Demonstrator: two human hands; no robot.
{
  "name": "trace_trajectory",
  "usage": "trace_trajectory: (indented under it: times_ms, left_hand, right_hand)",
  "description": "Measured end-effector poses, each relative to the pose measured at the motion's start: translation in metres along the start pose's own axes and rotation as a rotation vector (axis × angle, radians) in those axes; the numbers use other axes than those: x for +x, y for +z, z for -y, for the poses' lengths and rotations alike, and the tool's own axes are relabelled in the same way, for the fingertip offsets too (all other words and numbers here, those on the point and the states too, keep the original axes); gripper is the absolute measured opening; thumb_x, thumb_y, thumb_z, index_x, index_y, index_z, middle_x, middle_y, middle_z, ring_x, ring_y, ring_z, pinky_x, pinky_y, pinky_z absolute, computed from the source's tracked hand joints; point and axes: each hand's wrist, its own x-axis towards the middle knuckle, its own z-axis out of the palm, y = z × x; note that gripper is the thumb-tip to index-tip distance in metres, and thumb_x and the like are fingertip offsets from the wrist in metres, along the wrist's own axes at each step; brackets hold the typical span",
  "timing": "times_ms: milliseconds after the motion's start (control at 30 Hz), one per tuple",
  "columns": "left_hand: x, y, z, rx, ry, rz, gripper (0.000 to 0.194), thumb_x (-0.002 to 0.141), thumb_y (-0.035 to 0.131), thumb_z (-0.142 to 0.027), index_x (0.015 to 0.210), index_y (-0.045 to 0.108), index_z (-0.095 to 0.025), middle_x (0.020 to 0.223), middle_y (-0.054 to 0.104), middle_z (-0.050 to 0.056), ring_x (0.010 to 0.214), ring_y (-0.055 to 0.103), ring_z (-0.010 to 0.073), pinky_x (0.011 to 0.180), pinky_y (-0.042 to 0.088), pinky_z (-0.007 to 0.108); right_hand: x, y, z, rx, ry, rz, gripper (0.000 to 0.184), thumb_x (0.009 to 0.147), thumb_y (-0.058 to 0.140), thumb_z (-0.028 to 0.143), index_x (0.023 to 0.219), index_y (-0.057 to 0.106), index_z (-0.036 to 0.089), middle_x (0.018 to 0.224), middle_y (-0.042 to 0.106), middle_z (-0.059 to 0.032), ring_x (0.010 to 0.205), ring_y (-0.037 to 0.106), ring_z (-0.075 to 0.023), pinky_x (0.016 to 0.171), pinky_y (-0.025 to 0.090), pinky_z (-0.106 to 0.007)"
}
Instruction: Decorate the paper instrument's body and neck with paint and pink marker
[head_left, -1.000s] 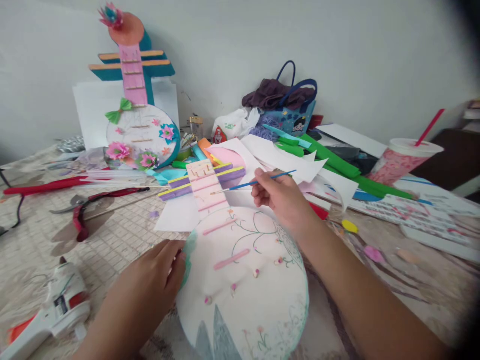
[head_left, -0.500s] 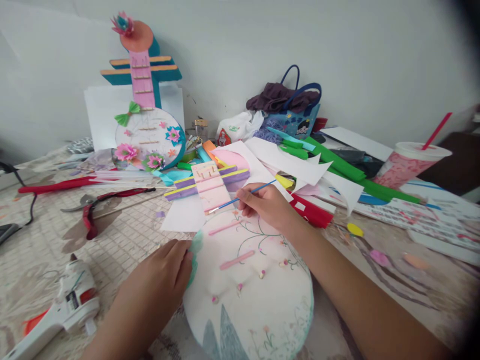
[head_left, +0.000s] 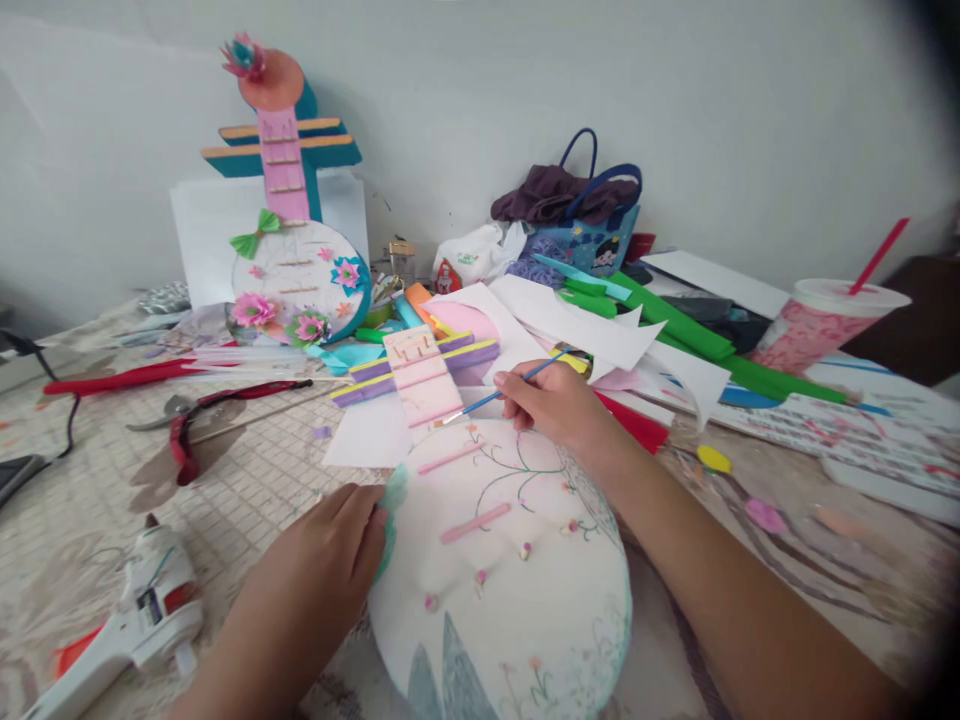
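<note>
A handmade model lute (head_left: 502, 590) lies in front of me, its round white body painted with green vines and grey leaf shapes. Pink bars and small pink-tipped pegs stick up from it. My left hand (head_left: 341, 545) grips the body's left edge, fingers closed against the rim. Between the thumb and fingers of my right hand (head_left: 536, 400) is a thin blue paintbrush (head_left: 484, 401), its tip pointing left at the lower end of the pale neck (head_left: 422, 375). Whether the bristles touch the surface I cannot tell. Purple and yellow strips (head_left: 360, 388) cross behind the neck.
A second, finished-looking model lute (head_left: 289, 265) with paper flowers leans against the wall. At left lie a glue gun (head_left: 154, 590) and red-handled pliers (head_left: 182, 445). Paper scraps (head_left: 570, 310), a bag (head_left: 600, 240) and a drink cup (head_left: 825, 325) with a straw fill the back and right.
My right hand and the paintbrush have shifted slightly to the right, the tip moving right along the neck's lower end. My left hand stays on the lute's edge.
</note>
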Motion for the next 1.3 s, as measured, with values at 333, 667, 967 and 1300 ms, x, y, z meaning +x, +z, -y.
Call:
trace_trajectory:
  times_ms: [333, 667, 967, 1300]
  left_hand:
    - [-0.002, 0.001, 0.001, 0.007, 0.009, -0.009, 0.033, 0.089, 0.023, -0.039, 0.095, 0.051, -0.022, 0.102, 0.059, 0.006, 0.094, 0.057, 0.0224, 0.085, 0.042, 0.041]
    - [-0.002, -0.003, -0.004, 0.019, 0.006, 0.005, 0.036, 0.088, 0.023, -0.036, 0.098, 0.053, -0.02, 0.102, 0.06, 0.009, 0.095, 0.058, 0.0234, 0.084, 0.043, 0.041]
    - [-0.002, -0.001, -0.003, 0.016, -0.007, 0.022, 0.038, 0.089, 0.021, -0.033, 0.102, 0.053, -0.019, 0.104, 0.06, 0.009, 0.097, 0.057, 0.024, 0.087, 0.042, 0.042]
    - [-0.002, -0.004, -0.006, 0.012, -0.017, 0.044, 0.038, 0.089, 0.021, -0.032, 0.104, 0.052, -0.018, 0.105, 0.059, 0.01, 0.1, 0.055, 0.0237, 0.09, 0.04, 0.043]
  right_hand:
    - [-0.004, -0.027, 0.004, -0.043, -0.02, -0.222, 0.031, 0.079, 0.055, 0.036, 0.057, 0.056, 0.014, 0.052, 0.058, -0.0002, 0.04, 0.051, -0.0073, 0.041, 0.041, -0.019]
    - [-0.001, 0.009, 0.007, 0.202, 0.033, 0.113, 0.036, 0.077, 0.06, 0.046, 0.061, 0.059, 0.014, 0.056, 0.061, -0.0013, 0.044, 0.052, -0.0068, 0.044, 0.042, -0.019]
    - [0.001, -0.005, 0.0, 0.019, 0.052, -0.023, 0.032, 0.08, 0.055, 0.036, 0.058, 0.057, 0.014, 0.054, 0.061, -0.0028, 0.042, 0.054, -0.0084, 0.04, 0.04, -0.019]
    - [-0.002, 0.0, 0.006, 0.198, 0.016, 0.072, 0.036, 0.076, 0.059, 0.044, 0.058, 0.058, 0.013, 0.054, 0.061, -0.0024, 0.043, 0.053, -0.008, 0.042, 0.041, -0.02]
